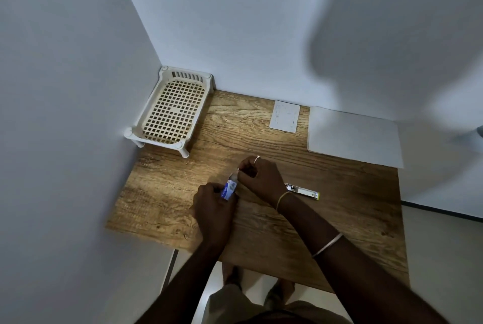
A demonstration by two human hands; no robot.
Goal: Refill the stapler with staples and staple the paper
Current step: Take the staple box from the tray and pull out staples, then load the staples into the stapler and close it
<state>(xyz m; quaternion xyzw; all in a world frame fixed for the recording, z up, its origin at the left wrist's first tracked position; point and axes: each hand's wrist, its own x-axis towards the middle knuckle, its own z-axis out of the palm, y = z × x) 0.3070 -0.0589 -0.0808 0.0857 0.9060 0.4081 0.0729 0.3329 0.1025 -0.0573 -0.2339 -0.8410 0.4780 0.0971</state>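
Left hand (pixel 213 206) is gripping the staple box (pixel 229 190); right hand (pixel 258 176) is pinching a staple strip (pixel 235 172), left of the stapler (pixel 304 191).

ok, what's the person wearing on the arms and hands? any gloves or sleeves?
No gloves and no sleeves in view: both forearms are bare. The right hand has a thin ring on one finger, a thin yellowish thread band at the wrist and a slim pale bangle further up the forearm. The left hand and its wrist show nothing worn.
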